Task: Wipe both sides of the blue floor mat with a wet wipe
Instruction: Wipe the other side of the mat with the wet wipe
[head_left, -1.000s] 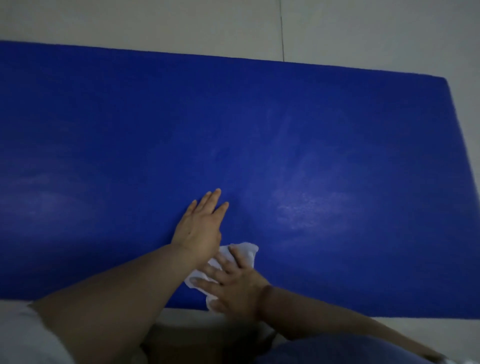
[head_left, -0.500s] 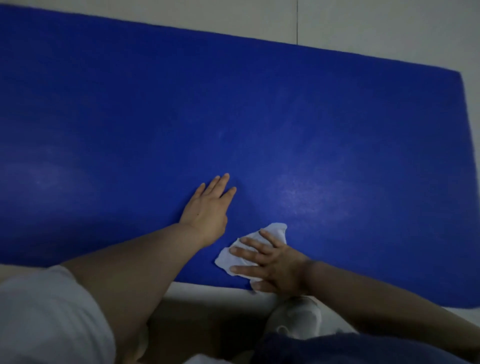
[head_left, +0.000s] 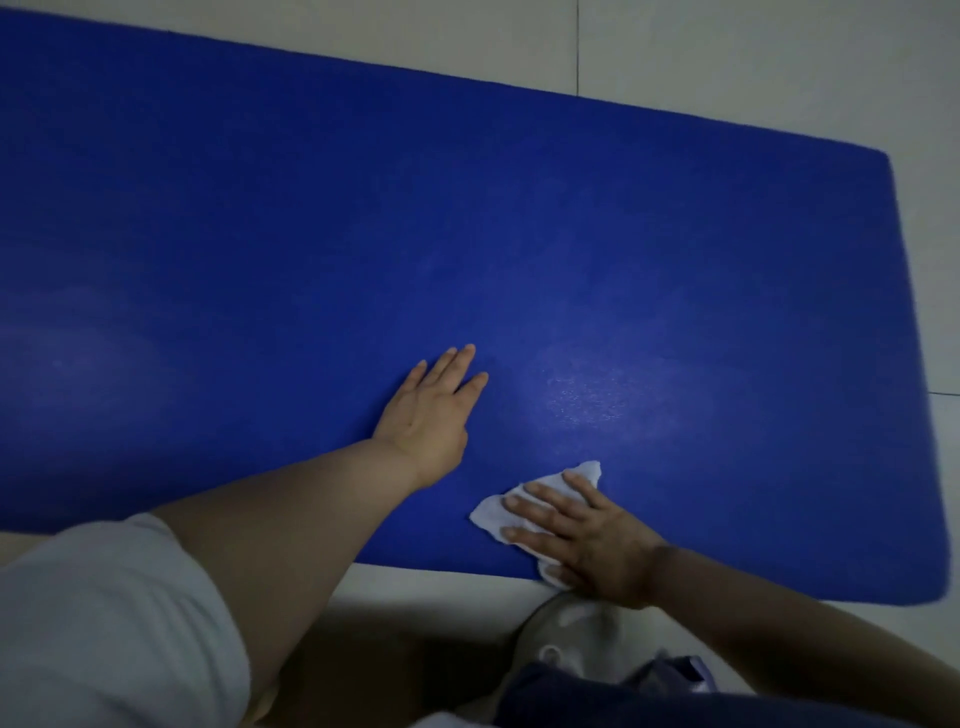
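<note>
The blue floor mat lies flat on a pale tiled floor and fills most of the view. My left hand rests flat on the mat near its front edge, fingers straight and pointing away from me. A crumpled white wet wipe lies on the mat to the right of that hand. My right hand presses down on the wipe with spread, nearly straight fingers, right at the mat's near edge. A faint damp sheen shows on the mat just beyond the wipe.
Pale floor tiles surround the mat at the back and right. A white shoe and my blue trouser leg sit just below the mat's near edge. My white sleeve fills the lower left.
My right hand has slid the wipe to the right along the mat's near edge, away from my left hand. The left hand stays flat on the mat.
</note>
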